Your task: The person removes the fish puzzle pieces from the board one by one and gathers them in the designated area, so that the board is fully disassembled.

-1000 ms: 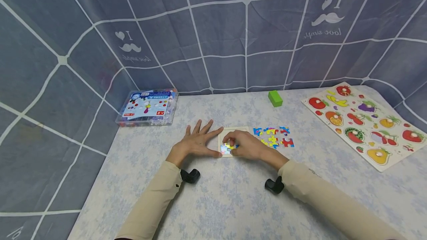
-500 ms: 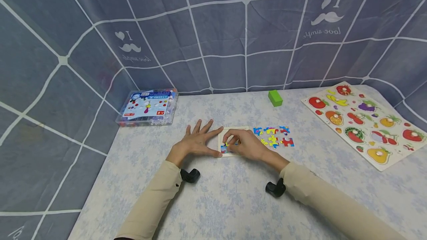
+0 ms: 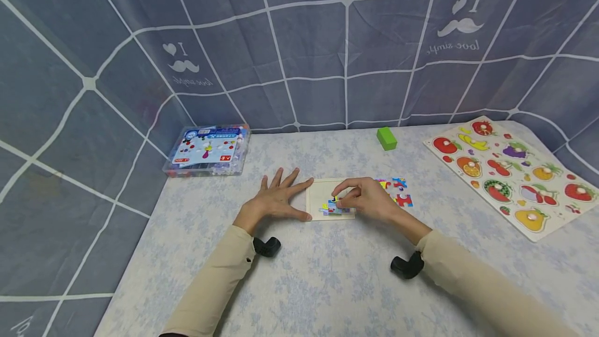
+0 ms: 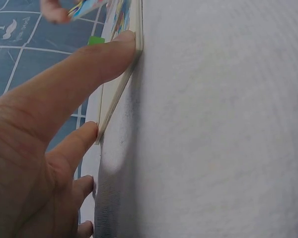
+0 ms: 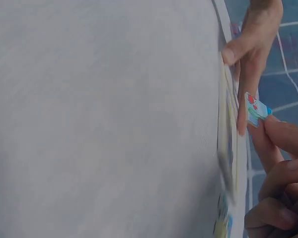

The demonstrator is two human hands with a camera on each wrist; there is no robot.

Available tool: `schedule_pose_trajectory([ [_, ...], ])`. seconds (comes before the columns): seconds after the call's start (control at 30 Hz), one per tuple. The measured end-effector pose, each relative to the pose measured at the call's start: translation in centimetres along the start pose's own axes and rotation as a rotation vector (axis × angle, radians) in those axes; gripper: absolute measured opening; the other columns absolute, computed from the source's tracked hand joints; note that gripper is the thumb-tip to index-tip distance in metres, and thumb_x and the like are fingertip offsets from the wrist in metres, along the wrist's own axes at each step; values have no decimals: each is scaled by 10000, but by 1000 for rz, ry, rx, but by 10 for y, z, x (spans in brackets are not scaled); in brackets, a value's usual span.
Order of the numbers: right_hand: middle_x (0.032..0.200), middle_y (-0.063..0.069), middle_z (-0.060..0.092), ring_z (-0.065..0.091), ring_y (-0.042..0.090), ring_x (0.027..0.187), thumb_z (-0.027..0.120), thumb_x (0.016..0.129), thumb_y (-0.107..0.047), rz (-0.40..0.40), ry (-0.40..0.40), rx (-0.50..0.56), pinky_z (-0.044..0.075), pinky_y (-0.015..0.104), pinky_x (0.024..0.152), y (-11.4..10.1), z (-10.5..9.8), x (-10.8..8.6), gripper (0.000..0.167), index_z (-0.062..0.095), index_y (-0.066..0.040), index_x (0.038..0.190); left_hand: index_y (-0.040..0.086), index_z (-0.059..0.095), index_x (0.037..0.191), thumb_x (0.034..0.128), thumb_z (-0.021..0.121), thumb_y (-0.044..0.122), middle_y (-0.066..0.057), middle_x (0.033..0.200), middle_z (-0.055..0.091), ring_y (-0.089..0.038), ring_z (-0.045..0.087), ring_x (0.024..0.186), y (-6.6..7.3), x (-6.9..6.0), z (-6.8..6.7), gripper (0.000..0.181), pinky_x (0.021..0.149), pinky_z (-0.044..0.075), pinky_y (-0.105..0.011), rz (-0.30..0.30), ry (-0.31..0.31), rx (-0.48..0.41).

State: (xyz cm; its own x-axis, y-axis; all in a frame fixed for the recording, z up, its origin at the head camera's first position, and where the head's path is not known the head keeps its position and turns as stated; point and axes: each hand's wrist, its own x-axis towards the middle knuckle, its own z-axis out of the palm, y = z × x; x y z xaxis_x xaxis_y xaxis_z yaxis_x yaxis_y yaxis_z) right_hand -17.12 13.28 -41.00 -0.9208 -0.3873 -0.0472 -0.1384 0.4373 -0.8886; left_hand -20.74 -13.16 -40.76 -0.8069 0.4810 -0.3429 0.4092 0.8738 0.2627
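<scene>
A thin square puzzle tray (image 3: 323,187) with a pale rim lies on the table, with colourful pieces (image 3: 346,210) along its near side. My left hand (image 3: 276,202) rests with fingers spread at the tray's left edge; in the left wrist view its thumb (image 4: 114,54) and forefinger touch the rim. Over the tray, my right hand (image 3: 372,202) pinches a puzzle piece (image 3: 333,207) between thumb and forefinger. The right wrist view shows that puzzle piece (image 5: 256,110) raised and tilted, light blue with a red figure. The hand hides part of the tray.
Loose puzzle pieces (image 3: 403,200) lie right of the tray, partly behind my right hand. A green block (image 3: 386,139) stands farther back. A clear plastic box (image 3: 206,151) sits at the back left, and a fruit peg board (image 3: 510,170) at the right.
My right hand has moved right, carrying the pinched puzzle piece from the tray's near left corner, where bare tray now shows. My left hand has stayed in place.
</scene>
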Motion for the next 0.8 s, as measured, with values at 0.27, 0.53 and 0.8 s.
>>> schedule_pose_trajectory([
  [0.27, 746, 50, 727, 591, 175, 693, 803, 816, -155, 88, 43, -38, 421, 230, 564, 20, -28, -26, 223, 744, -104, 1025, 394, 201, 1568, 782, 674, 682, -10, 1656, -33, -381, -126, 1480, -1, -2, 0, 961, 1114, -64, -678, 14, 8, -9],
  [0.53, 787, 30, 737, 613, 149, 715, 816, 807, -180, 141, 75, -66, 441, 248, 571, 31, -43, -43, 267, 738, -82, 1042, 392, 197, 1569, 780, 671, 689, -10, 1656, -39, -379, -135, 1479, -3, -1, 2, 968, 1114, -71, -676, 18, 8, -14],
  [0.8, 760, 40, 731, 431, 101, 566, 808, 811, -165, 171, 17, -25, 322, 214, 498, 33, -39, -49, 248, 740, -73, 1032, 404, 190, 1567, 781, 667, 694, 3, 1655, -44, -368, -142, 1479, -2, 0, 2, 964, 1118, -76, -669, 18, 10, -10],
])
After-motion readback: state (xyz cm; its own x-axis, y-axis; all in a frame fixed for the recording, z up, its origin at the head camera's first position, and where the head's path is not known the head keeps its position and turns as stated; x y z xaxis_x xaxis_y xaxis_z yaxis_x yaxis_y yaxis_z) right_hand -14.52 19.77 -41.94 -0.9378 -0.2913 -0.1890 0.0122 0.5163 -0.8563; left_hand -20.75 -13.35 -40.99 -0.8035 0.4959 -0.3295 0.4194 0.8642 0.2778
